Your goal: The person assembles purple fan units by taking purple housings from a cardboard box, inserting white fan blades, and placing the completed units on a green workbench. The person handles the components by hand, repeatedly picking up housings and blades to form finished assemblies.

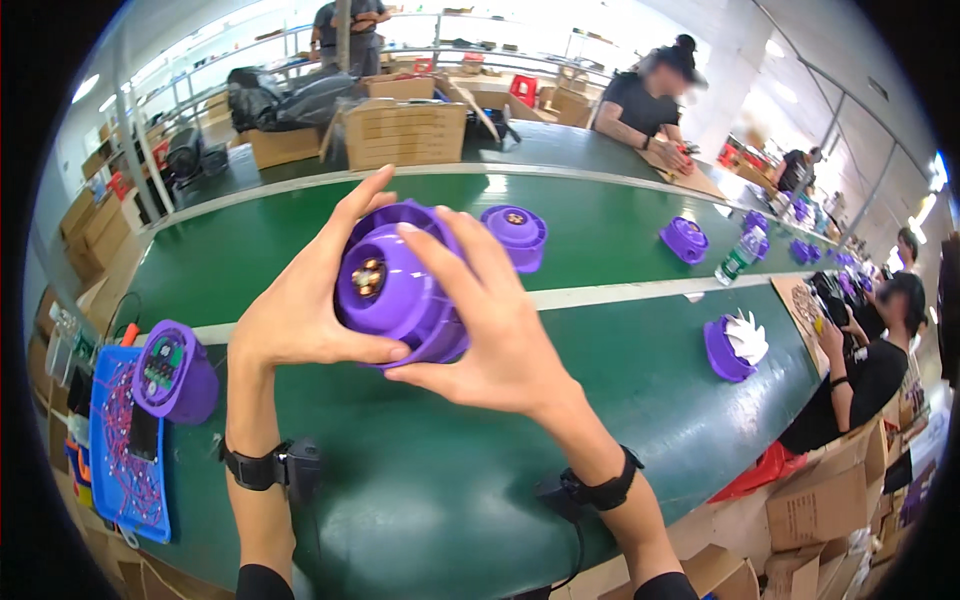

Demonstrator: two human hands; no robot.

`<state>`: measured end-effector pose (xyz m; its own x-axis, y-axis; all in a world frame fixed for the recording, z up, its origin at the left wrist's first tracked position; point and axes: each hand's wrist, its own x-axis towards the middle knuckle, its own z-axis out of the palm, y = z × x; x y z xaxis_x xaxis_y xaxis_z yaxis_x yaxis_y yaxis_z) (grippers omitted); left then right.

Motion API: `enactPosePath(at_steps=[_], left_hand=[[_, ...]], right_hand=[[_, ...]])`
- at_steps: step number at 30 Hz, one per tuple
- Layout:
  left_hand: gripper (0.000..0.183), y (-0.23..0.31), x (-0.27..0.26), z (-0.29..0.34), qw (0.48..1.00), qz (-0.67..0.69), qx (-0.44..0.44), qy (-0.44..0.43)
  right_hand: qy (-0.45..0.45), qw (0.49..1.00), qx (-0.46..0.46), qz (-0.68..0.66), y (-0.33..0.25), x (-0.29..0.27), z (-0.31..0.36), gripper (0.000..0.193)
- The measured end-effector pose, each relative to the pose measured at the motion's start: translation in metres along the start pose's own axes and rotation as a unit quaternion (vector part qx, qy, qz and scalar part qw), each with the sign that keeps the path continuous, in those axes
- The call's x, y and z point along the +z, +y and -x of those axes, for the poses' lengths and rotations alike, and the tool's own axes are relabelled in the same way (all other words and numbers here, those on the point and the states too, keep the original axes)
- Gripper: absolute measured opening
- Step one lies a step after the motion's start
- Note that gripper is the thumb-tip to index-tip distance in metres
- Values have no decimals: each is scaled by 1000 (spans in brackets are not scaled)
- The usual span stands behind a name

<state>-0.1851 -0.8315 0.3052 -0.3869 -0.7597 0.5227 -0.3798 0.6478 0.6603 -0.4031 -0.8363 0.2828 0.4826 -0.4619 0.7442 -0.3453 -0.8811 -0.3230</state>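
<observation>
Raised above the green bench, a round purple plastic housing [405, 290] is gripped between my two hands. Brass-coloured contacts sit in a dark opening at its centre, turned toward me. My left hand [300, 295] curls round its left side, thumb along the lower edge. From the right, my right hand [500, 320] closes on it, fingers over the top and thumb below. Behind my right hand, a similar purple housing [515, 236] rests on the green belt. A purple housing with a green circuit board [177, 370] stands to the left of my left forearm.
A blue tray [165, 510] of thin red wires lies at the left. On the right are a purple part with a white fan wheel [742, 345], another purple housing [685, 240] and a water bottle [738, 258]. Cardboard boxes [405, 135] stand across the belt. Co-workers sit right and far.
</observation>
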Motion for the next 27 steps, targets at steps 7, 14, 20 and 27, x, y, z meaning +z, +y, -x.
enactPosePath(at_steps=[7,14,20,27], left_hand=[[139,-13,-8,1,992,90,-30,-82],[132,-9,-13,4,991,-56,10,-124],[132,-9,-12,7,988,-59,-47,-133],[115,-29,-3,-4,991,-31,-72,-106]], right_hand=[[14,997,41,-67,5,2,3,105],[-17,996,26,-83,11,7,-1,105],[-71,990,58,-107,20,16,0,104],[-52,996,45,-62,30,15,7,82]])
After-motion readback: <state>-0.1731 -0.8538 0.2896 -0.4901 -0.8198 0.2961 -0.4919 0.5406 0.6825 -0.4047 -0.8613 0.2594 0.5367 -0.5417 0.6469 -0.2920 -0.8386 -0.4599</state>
